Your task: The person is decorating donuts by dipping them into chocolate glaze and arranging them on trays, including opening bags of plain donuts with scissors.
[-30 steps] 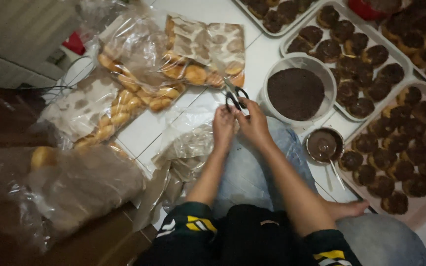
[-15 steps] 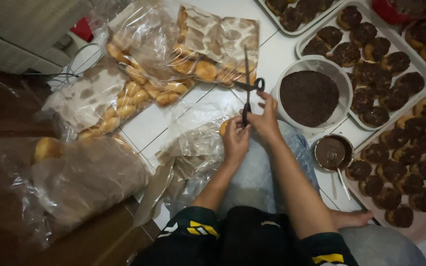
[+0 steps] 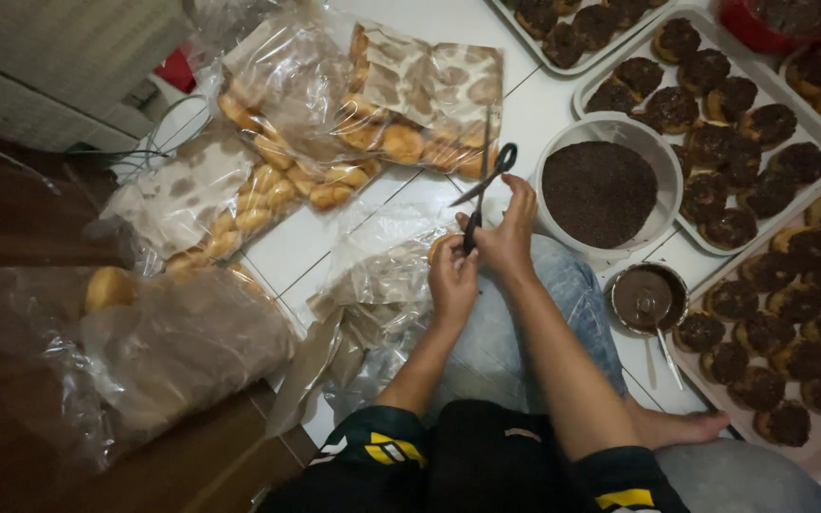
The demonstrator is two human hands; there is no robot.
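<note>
Right hand [image 3: 510, 237] with its grip clamped on black-handled metal scissors [image 3: 483, 190], blades parted, above a small golden doughnut [image 3: 441, 245]. Left hand [image 3: 452, 280] closed on the doughnut beside a crumpled clear plastic bag [image 3: 382, 275], near a white bowl of chocolate sprinkles [image 3: 563, 152] on the tiled floor [image 3: 544, 95].

Trays [image 3: 589, 87] of chocolate-topped donuts [image 3: 705, 71] are seen at the right, beside a bowl of chocolate sprinkles [image 3: 599, 192] and a cup of melted chocolate [image 3: 645, 298]. Bagged plain donuts [image 3: 268, 185] are piled at the left.

Left hand [image 3: 451, 282] hides the bun it holds — red tub [image 3: 779, 21] cut off at top edge.
</note>
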